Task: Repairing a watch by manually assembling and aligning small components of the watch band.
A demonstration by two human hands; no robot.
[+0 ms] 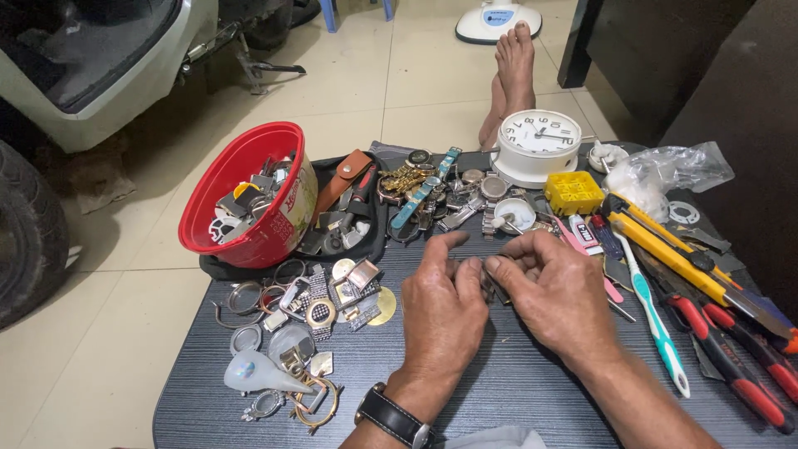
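I sit at a low dark wood-grain counter [499,382] on a cream tiled floor [399,75], evenly lit. At upper left stands a white scooter body [108,83], its kickstand [258,66] down, and a black tyre [29,233] at the left edge. Dark furniture [665,58] fills the upper right.

A red bowl [249,195] of watch parts sits left of centre, a white clock [539,143] upper centre, a yellow box [573,192] beside it, possibly plastic, and red-handled pliers [731,357] lower right.

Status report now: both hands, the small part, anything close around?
Left hand and right hand pinch a small dark metal part together. Held above dark table. Watch parts left, toothbrush right.
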